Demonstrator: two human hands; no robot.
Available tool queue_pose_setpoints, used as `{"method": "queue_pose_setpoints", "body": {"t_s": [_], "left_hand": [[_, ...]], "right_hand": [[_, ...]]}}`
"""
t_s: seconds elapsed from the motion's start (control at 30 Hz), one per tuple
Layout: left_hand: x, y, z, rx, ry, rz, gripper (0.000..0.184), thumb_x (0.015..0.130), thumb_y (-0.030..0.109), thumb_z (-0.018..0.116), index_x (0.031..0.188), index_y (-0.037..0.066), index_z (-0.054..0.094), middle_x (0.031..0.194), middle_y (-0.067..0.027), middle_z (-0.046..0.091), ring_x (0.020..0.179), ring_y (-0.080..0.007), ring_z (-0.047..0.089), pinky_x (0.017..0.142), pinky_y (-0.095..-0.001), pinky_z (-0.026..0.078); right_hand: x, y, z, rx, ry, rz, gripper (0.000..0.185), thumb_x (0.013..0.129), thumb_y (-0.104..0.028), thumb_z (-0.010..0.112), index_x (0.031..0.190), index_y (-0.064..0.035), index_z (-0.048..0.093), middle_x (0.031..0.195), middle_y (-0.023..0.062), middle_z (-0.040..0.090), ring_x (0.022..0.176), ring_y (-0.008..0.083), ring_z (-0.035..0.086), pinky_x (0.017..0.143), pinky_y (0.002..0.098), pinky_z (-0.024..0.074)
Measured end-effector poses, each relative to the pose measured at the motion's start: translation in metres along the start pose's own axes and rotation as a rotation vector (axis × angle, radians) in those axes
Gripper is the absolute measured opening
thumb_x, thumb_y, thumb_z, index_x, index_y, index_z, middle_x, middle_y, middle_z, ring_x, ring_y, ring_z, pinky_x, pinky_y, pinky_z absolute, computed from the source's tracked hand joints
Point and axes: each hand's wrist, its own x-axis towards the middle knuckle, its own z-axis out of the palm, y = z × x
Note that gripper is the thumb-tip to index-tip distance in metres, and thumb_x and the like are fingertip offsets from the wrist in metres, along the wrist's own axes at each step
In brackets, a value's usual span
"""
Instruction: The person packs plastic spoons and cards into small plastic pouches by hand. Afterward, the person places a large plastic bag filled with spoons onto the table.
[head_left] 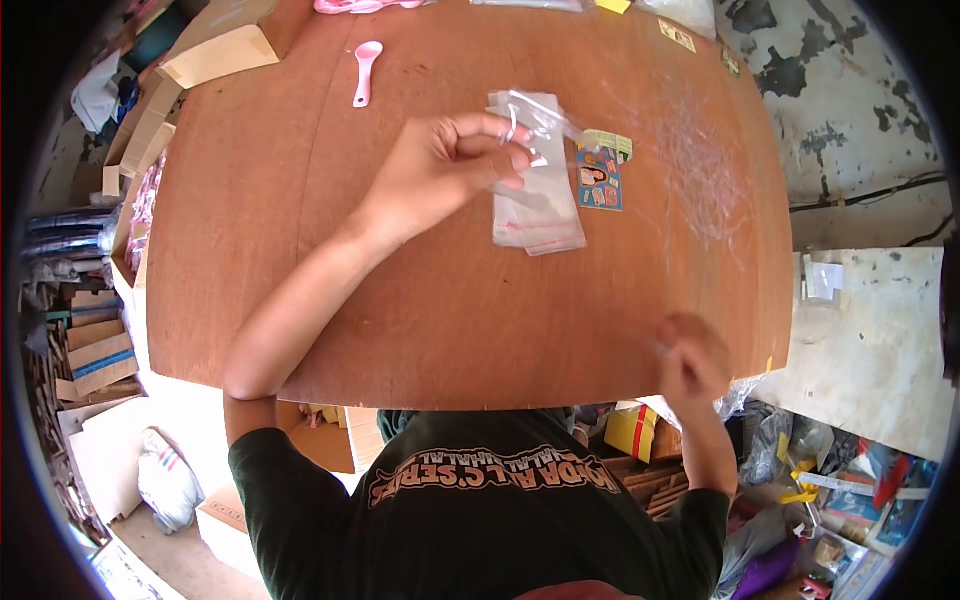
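My left hand [450, 160] is over the middle of the brown table, thumb and fingers pinched on a small clear plastic bag [545, 118]. Beneath it lies a stack of clear plastic bags [540, 215], with reddish marks along the lower ends. Just right of the stack are a blue printed card [600, 185] with a portrait and a yellow-green printed piece [612, 142]. My right hand [695, 355] is near the table's front right edge, apart from these things. Motion blurs its curled fingers, so whether they hold anything cannot be made out.
Thin clear plastic strips [700, 175] lie tangled on the table's right side. A pink spoon [366, 75] rests at the back left, near a cardboard box [220, 45]. Small cards [677, 36] lie at the far right. Boxes and bags crowd the floor around the table [400, 330].
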Motion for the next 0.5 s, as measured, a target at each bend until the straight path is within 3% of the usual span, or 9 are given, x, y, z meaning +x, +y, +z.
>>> {"method": "queue_pose_setpoints", "body": {"t_s": [0.1,0.27,0.37,0.5], "left_hand": [[-0.007,0.001,0.005,0.004,-0.068,0.010,0.026,0.088,0.005,0.068,0.113,-0.003,0.064,0.101,-0.0131,0.071,0.091,-0.0134,0.067,0.081,-0.0277,0.056],[-0.017,0.014,0.010,0.008,-0.076,0.079,0.025,0.090,0.003,0.065,0.114,-0.004,0.063,0.100,-0.0111,0.071,0.092,-0.0111,0.065,0.080,-0.0247,0.052],[-0.016,0.018,0.003,0.120,0.007,0.166,0.025,0.090,0.003,0.064,0.114,-0.004,0.063,0.101,-0.0109,0.071,0.091,-0.0095,0.064,0.079,-0.0242,0.051],[-0.012,0.019,-0.006,0.131,0.021,0.126,0.028,0.091,0.003,0.063,0.117,-0.005,0.062,0.101,-0.0102,0.071,0.091,-0.0079,0.063,0.079,-0.0241,0.050]], "right_hand": [[0.048,0.012,0.017,0.054,0.202,0.258,0.013,0.086,-0.002,0.069,0.097,0.0053,0.065,0.084,0.0128,0.068,0.072,0.0140,0.064,0.062,0.0251,0.0504],[0.134,0.010,0.056,0.403,0.355,0.272,0.014,0.089,-0.005,0.068,0.099,0.0057,0.067,0.089,0.0101,0.069,0.074,0.0114,0.064,0.066,0.0217,0.0507],[0.148,0.014,0.058,0.397,0.208,0.301,0.015,0.088,-0.006,0.069,0.098,0.0052,0.068,0.088,0.0091,0.070,0.073,0.0103,0.064,0.065,0.0218,0.0502],[0.152,0.024,0.059,0.276,0.104,0.309,0.015,0.088,-0.007,0.070,0.099,0.0040,0.068,0.085,0.0083,0.070,0.072,0.0091,0.064,0.065,0.0213,0.0490]]}}
